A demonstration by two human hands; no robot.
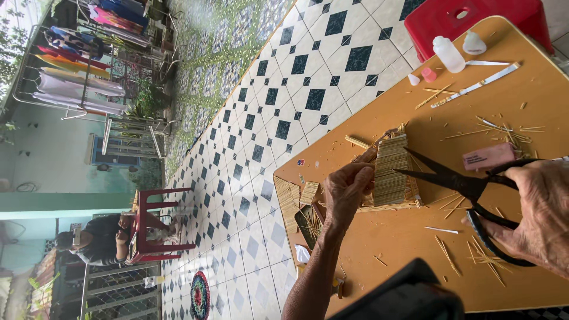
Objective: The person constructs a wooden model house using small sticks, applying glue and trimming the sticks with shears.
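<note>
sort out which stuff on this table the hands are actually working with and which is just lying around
In use:
- little stick house, steadied by the left hand
- black scissors, open, in the right hand

Lying about:
- white glue bottle
- pink block
- loose sticks
- white strip
- red stool beyond the table

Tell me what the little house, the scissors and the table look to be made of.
Little house: thin pale sticks laid side by side, likely bamboo or wood, unpainted and matte; the left hand steadies it.
Scissors: dark metal blades, dull finish, black loop handles in the right hand.
Table: smooth tan top, probably laminated board or plywood, with a faint sheen.
</note>
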